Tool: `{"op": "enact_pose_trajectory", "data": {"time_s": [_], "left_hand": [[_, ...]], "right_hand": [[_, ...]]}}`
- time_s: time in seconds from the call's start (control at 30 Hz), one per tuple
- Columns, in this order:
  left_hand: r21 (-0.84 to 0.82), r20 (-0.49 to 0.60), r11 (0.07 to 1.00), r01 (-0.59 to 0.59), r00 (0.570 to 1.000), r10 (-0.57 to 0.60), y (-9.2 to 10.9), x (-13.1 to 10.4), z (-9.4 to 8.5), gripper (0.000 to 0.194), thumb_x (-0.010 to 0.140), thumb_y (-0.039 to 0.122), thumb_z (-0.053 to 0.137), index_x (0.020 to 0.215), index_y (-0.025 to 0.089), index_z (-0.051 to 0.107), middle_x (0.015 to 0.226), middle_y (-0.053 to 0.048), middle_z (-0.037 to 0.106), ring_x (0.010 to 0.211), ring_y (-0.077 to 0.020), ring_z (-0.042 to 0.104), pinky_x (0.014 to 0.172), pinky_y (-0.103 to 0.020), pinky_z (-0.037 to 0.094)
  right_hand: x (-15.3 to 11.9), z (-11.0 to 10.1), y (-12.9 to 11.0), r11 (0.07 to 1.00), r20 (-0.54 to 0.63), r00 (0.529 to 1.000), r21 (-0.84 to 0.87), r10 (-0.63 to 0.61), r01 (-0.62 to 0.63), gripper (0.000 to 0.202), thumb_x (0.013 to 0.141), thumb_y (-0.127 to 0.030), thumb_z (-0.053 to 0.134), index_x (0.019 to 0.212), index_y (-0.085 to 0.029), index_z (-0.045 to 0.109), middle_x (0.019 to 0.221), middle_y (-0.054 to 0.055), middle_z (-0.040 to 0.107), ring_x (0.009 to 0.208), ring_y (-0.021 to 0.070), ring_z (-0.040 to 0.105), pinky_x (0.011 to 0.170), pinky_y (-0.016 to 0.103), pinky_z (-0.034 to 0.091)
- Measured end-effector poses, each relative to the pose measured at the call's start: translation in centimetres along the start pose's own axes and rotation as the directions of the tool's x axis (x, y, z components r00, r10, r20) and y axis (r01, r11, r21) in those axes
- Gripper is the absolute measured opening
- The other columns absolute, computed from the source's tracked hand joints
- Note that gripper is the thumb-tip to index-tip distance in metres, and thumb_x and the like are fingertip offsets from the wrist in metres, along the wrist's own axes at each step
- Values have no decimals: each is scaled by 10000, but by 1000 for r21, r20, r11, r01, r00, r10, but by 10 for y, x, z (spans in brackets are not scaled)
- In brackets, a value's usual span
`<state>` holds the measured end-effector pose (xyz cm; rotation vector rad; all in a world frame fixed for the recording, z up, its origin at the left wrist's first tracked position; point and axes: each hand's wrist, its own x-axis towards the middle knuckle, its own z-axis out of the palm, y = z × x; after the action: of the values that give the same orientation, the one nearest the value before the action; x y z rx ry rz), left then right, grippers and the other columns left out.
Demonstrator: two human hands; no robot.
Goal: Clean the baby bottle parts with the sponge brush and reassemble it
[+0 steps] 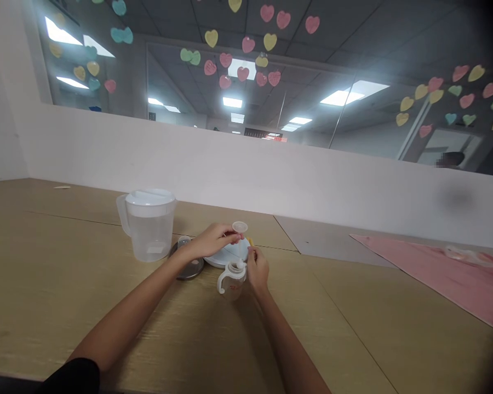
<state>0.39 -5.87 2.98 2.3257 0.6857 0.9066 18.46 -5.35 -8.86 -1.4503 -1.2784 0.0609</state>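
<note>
My left hand pinches a small clear funnel-like piece by its side, above a white plate. Close by on the right, my right hand is closed, with a small yellow piece showing at its fingertips. Between my forearms stands a clear bottle with a white handled collar and an open mouth, its right side next to my right hand. Partly behind my left wrist lies a dark round metal tray, with a small clear item at its back edge.
A translucent lidded pitcher stands to the left of the tray. A pink cloth with a clear plastic item on it lies at the right. Behind the wooden table rises a white wall below a window. A person's head shows through the glass.
</note>
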Motion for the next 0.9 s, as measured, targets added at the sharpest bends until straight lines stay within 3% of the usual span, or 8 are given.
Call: {"op": "enact_pose_trajectory", "data": {"time_s": [0.17, 0.3, 0.43, 0.6, 0.7, 0.83, 0.9], "left_hand": [[45, 68, 999, -3, 998, 0, -1, -1, 0, 362, 851, 436, 423, 798, 140, 624, 742, -12, 605, 666, -127, 502, 594, -222, 360], [93, 233, 996, -6, 972, -16, -9, -1, 3, 335, 821, 422, 463, 706, 139, 600, 612, 20, 505, 564, -100, 393, 517, -216, 281], [189, 289, 982, -7, 956, -49, -17, 0, 4, 321, 766, 435, 533, 653, 142, 597, 594, 24, 483, 574, -101, 389, 524, -216, 259], [235, 322, 972, 13, 943, -91, -26, -1, 3, 316, 701, 441, 599, 609, 139, 590, 593, 22, 496, 593, -108, 426, 544, -213, 282], [215, 361, 975, 48, 924, -125, -31, 0, 0, 253, 687, 397, 617, 761, 159, 661, 682, 13, 581, 656, -124, 499, 575, -204, 335], [238, 310, 968, 82, 938, -156, -35, -1, -14, 301, 675, 365, 638, 903, 172, 673, 845, -22, 651, 806, -156, 572, 661, -205, 406], [350, 250, 927, 136, 940, -232, -38, -2, -25, 276, 683, 319, 628, 911, 169, 671, 858, -30, 665, 809, -158, 589, 675, -211, 421]], "right_hand": [[0, 0, 0, 1000, 4, 1000, -20, -2, 2, 405, 856, -420, 336, 838, -168, 652, 640, 28, 640, 596, 174, 575, 547, 257, 400], [-3, -3, -4, 997, 21, 1000, -74, -1, 3, 402, 870, -399, 324, 848, -172, 655, 654, 32, 657, 598, 171, 583, 542, 246, 388], [-10, -5, -9, 976, 18, 992, -178, -124, 126, 437, 900, -417, 299, 846, -177, 660, 686, 46, 683, 569, 163, 582, 523, 238, 360], [-17, -1, -7, 896, 21, 930, -258, -368, 361, 426, 933, -365, 278, 882, -175, 656, 669, 46, 690, 520, 144, 596, 495, 225, 337], [-18, 1, -4, 838, 5, 876, -287, -482, 463, 410, 942, -334, 289, 871, -170, 658, 593, 32, 665, 471, 132, 583, 475, 220, 336], [-17, 2, -2, 787, -27, 819, -297, -573, 541, 364, 942, -293, 328, 863, -164, 658, 581, 19, 662, 458, 119, 584, 475, 213, 356], [-17, 3, -2, 768, -52, 797, -312, -602, 559, 340, 938, -281, 351, 856, -165, 661, 589, 17, 666, 465, 116, 590, 481, 213, 365]]}}
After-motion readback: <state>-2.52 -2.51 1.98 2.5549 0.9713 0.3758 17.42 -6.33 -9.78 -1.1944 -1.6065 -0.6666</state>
